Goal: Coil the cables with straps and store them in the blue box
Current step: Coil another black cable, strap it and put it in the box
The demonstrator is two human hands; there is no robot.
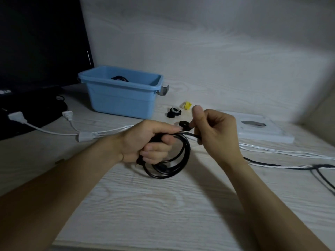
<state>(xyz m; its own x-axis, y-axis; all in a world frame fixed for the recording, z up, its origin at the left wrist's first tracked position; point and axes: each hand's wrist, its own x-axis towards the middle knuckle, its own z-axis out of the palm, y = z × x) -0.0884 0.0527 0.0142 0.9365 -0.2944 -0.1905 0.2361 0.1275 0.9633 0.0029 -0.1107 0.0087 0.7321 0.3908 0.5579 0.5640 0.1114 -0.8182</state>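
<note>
Pale wood-grain table (pixel 163 205) against a matching wall. Blue box (pixel 123 98) near the far left corner, beside a dark monitor (pixel 36 42). Mid-table: left hand (pixel 148 142) curled round a coiled black cable (pixel 174 160); right hand (pixel 217 131) pinching a black strap (pixel 184 125) at the coil's top.

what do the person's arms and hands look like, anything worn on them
Both arms are bare from the bottom edge of the picture up to the wrists: no sleeves show. The left hand and the right hand wear no gloves, and no rings, watch or bracelet can be seen. The nails on the fingers look short and unpainted. No marks or tattoos show in this dim light.
</note>
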